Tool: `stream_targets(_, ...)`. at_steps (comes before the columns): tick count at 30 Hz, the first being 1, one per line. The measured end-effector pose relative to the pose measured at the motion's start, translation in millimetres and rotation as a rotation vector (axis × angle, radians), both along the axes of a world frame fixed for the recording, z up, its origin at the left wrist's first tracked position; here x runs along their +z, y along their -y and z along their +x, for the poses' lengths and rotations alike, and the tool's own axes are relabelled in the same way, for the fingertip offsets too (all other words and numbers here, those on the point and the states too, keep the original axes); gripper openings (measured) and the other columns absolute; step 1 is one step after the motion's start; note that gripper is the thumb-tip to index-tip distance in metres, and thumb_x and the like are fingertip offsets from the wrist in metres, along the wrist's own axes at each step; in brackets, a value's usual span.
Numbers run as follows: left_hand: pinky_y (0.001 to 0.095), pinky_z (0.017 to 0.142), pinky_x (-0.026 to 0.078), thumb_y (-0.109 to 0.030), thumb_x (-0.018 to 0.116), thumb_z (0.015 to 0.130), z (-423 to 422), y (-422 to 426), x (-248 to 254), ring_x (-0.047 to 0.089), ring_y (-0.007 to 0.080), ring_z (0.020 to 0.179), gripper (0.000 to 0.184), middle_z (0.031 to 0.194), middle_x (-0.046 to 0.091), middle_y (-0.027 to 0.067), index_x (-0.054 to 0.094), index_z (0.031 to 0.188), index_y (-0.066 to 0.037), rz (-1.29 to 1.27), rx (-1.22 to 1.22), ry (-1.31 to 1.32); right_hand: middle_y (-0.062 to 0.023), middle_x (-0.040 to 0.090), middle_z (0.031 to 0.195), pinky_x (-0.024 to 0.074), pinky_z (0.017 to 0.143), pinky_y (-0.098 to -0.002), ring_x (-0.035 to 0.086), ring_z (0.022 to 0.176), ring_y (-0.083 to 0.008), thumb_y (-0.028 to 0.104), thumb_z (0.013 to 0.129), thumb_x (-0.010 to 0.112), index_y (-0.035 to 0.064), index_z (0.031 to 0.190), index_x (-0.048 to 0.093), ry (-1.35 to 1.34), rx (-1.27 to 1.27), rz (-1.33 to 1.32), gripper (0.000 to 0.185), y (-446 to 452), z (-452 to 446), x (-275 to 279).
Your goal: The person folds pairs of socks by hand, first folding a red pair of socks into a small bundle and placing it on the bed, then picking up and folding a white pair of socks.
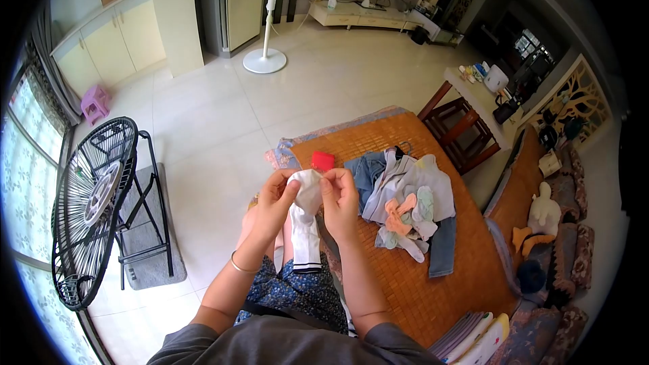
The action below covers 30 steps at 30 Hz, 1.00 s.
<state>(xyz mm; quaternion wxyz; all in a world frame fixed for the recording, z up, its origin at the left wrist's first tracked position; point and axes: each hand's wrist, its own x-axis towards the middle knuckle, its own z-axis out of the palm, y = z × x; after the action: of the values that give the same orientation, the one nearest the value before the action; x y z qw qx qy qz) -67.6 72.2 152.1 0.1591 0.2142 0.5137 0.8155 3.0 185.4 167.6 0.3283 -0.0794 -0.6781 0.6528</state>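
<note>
A white sock with dark stripes at its cuff hangs between my two hands above my lap. My left hand pinches one side of its upper part, thumb on top. On the other side, my right hand grips the fabric between thumb and fingers. Just beyond the hands lies a small red object, its kind unclear. To the right is a heap of clothes: a grey garment, blue jeans, an orange piece of clothing and pale green pieces.
The clothes rest on a woven brown mat. Folded textiles lie at its near edge. A black folding chair stands left, a white fan ahead. A wooden stool and a plush toy are to the right.
</note>
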Motion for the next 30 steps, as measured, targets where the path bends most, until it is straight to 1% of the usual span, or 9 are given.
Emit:
stream_targets(3, 0.0184, 0.057, 0.037, -0.017, 0.056, 0.093, -4, 0, -5, 0.046, 0.0027, 0.066, 0.019, 0.076, 0.055, -0.0036, 0.06, 0.094, 0.001, -0.046, 0.016, -0.013, 0.0003, 0.052, 0.088, 0.0412, 0.072, -0.0191, 0.05, 0.079, -0.0054, 0.009, 0.092, 0.053, 0.0025, 0.098, 0.048, 0.012, -0.023, 0.09, 0.01, -2, 2, -3)
stream_targets(7, 0.0186, 0.05, 0.034, -0.019, 0.056, 0.093, -6, -3, 6, 0.043, 0.0024, 0.058, 0.025, 0.063, 0.052, -0.006, 0.062, 0.081, 0.003, -0.164, 0.124, -0.098, -0.0013, 0.057, 0.09, 0.0425, 0.073, -0.0193, 0.053, 0.081, -0.0056, 0.01, 0.09, 0.058, 0.0008, 0.097, 0.052, 0.029, 0.028, -0.045, 0.013, -3, 3, 0)
stream_targets(10, 0.0199, 0.049, 0.034, -0.02, 0.055, 0.094, -6, 1, 13, 0.043, 0.0032, 0.057, 0.028, 0.062, 0.052, -0.0056, 0.063, 0.08, 0.003, -0.268, 0.097, -0.11, -0.0016, 0.059, 0.089, 0.0428, 0.072, -0.0202, 0.054, 0.08, -0.0059, 0.012, 0.089, 0.061, 0.0003, 0.095, 0.055, 0.081, 0.099, -0.101, 0.015, -8, 4, -1)
stream_targets(12, 0.0201, 0.052, 0.036, -0.021, 0.054, 0.094, -12, 4, 5, 0.044, 0.0038, 0.06, 0.028, 0.064, 0.053, -0.0047, 0.062, 0.082, 0.003, -0.283, 0.075, -0.147, -0.0015, 0.06, 0.087, 0.0428, 0.07, -0.0211, 0.054, 0.079, -0.0061, 0.014, 0.088, 0.063, 0.0002, 0.093, 0.056, 0.106, 0.11, -0.135, 0.016, -13, 5, -3)
stream_targets(14, 0.0203, 0.054, 0.038, -0.021, 0.053, 0.094, -13, 3, 2, 0.046, 0.0044, 0.062, 0.028, 0.067, 0.054, -0.0037, 0.062, 0.084, 0.003, -0.299, 0.055, -0.184, -0.0009, 0.059, 0.091, 0.0429, 0.074, -0.0194, 0.054, 0.082, -0.0059, 0.009, 0.089, 0.061, 0.001, 0.095, 0.055, 0.08, 0.2, -0.147, 0.012, -19, 7, -3)
stream_targets(16, 0.0202, 0.061, 0.042, -0.021, 0.059, 0.091, -8, -4, 5, 0.05, 0.0057, 0.07, 0.023, 0.074, 0.056, -0.0019, 0.059, 0.088, 0.002, -0.02, 0.014, -0.042, -0.0008, 0.059, 0.09, 0.0428, 0.074, -0.0196, 0.054, 0.082, -0.0057, 0.009, 0.089, 0.06, 0.0014, 0.095, 0.054, 0.035, 0.184, -0.163, 0.011, -15, 4, -2)
stream_targets(19, 0.0194, 0.068, 0.043, -0.018, 0.067, 0.085, -2, -3, 2, 0.052, 0.0059, 0.077, 0.022, 0.08, 0.058, -0.0004, 0.057, 0.091, 0.0, -0.028, -0.028, -0.1, -0.0007, 0.059, 0.089, 0.0426, 0.074, -0.0199, 0.054, 0.082, -0.0056, 0.008, 0.089, 0.059, 0.0023, 0.095, 0.053, -0.015, 0.155, -0.138, 0.01, -11, 3, -1)
stream_targets(22, 0.0195, 0.067, 0.044, -0.015, 0.072, 0.08, -5, 0, -2, 0.052, 0.0057, 0.076, 0.023, 0.078, 0.058, -0.0008, 0.056, 0.088, -0.002, -0.112, -0.067, -0.008, -0.0009, 0.058, 0.088, 0.0425, 0.075, -0.0201, 0.054, 0.082, -0.0057, 0.009, 0.09, 0.058, 0.0028, 0.095, 0.052, -0.018, 0.146, -0.107, 0.01, -9, 4, 0)
stream_targets(30, 0.0193, 0.063, 0.042, -0.015, 0.068, 0.084, -11, 3, -3, 0.05, 0.0045, 0.07, 0.018, 0.078, 0.058, -0.0013, 0.056, 0.086, -0.002, -0.075, -0.112, 0.081, -0.0008, 0.058, 0.088, 0.0425, 0.075, -0.0199, 0.054, 0.082, -0.0057, 0.012, 0.09, 0.059, 0.0028, 0.094, 0.051, 0.009, 0.138, -0.145, 0.012, -8, 4, 1)
